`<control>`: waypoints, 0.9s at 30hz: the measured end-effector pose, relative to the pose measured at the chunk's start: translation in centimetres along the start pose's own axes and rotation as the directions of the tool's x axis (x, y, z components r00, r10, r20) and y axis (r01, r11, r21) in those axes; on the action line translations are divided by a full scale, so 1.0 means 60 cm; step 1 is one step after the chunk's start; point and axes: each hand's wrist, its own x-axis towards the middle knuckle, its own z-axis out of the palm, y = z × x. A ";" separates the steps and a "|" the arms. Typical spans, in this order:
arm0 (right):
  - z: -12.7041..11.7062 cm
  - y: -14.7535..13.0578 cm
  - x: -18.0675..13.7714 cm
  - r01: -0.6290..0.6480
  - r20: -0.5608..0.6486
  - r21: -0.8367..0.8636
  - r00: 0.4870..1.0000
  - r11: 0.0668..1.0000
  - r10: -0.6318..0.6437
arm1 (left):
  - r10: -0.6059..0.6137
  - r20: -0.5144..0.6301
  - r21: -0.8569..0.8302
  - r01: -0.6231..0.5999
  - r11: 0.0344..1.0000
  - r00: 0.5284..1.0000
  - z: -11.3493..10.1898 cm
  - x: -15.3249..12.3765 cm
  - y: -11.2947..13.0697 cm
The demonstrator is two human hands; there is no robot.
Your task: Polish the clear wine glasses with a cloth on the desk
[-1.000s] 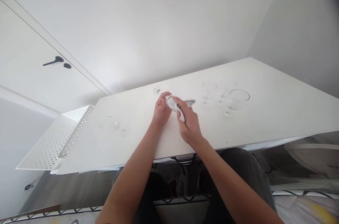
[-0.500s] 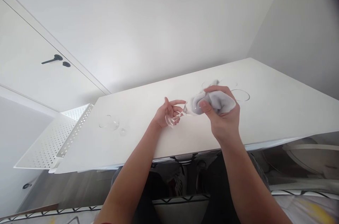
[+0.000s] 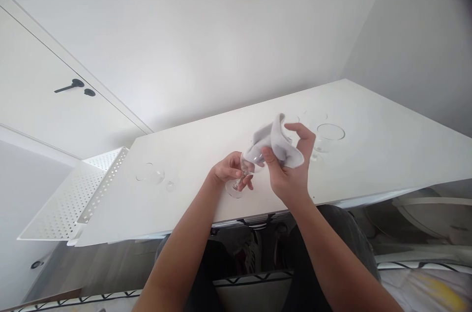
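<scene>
My left hand (image 3: pixel 229 170) is closed round the stem of a clear wine glass (image 3: pixel 246 169), which tilts over the white table (image 3: pixel 368 159). My right hand (image 3: pixel 289 169) grips a grey cloth (image 3: pixel 275 143) that is pushed into and over the glass's bowl. The foot of the glass points toward me, just above the table top.
Clear stemmed glasses stand right of my hands, the nearest one (image 3: pixel 329 137) with a wide bowl. Another glass (image 3: pixel 153 175) lies on its side at the left. A white perforated shelf (image 3: pixel 70 199) juts out beyond the table's left end. A door with a black handle (image 3: pixel 68 86) is behind.
My left hand has shifted from the glass's foot to its stem and closed. The glass has tipped more upright, and my right hand with the cloth has come left, closer to it.
</scene>
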 end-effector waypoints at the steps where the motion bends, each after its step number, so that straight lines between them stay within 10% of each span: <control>1: 0.000 0.002 -0.002 0.031 -0.059 -0.017 0.998 0.999 -0.032 | 0.034 -0.013 -0.012 -0.034 0.999 0.999 -0.002 0.001 -0.002; 8: 0.009 -0.018 -0.014 0.144 -0.504 -0.107 0.845 0.984 -0.179 | 0.306 -0.286 -0.067 -0.338 0.939 0.908 -0.020 0.003 -0.016; 12: 0.037 -0.018 -0.015 -0.155 -0.183 0.199 0.964 0.968 0.192 | 0.290 -0.283 -0.031 -0.311 0.950 0.914 -0.008 0.012 -0.009; 18: 0.038 0.011 0.010 -0.431 0.101 0.570 0.881 0.700 0.461 | 0.265 -0.269 0.038 -0.264 0.964 0.926 0.009 0.025 0.003; 27: -0.002 0.015 0.007 -0.215 -0.267 0.005 0.941 0.977 0.209 | 0.313 -0.338 0.051 -0.315 0.948 0.887 0.007 0.019 0.004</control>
